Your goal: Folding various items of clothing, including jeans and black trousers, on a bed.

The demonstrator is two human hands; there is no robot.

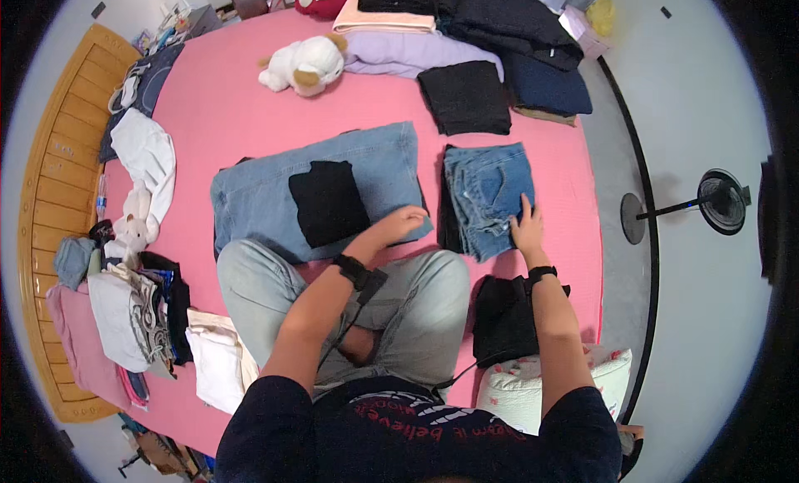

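Observation:
Before my crossed legs a blue denim garment (pixel 256 196) lies spread flat, with dark cloth showing at its edges. A small folded black garment (pixel 329 203) rests on top of it. Over the denim's near right corner is my left hand (pixel 402 224), its fingers slightly curled; whether they grip the cloth I cannot tell. To the right stands a stack of folded blue jeans (pixel 490 180), with black cloth showing along its left side. My right hand (pixel 529 228) touches the right edge of that stack, fingers apart. Below my right wrist lies a black garment (pixel 502 320).
A pink-sheeted bed (pixel 212 102) carries folded black clothes (pixel 465 96), a lilac cloth (pixel 399 52), a white plush dog (pixel 306 64) and a white cloth (pixel 147 158). More clothes (pixel 122 320) pile by the wooden headboard (pixel 59 202). A fan (pixel 721 202) stands beyond the right edge.

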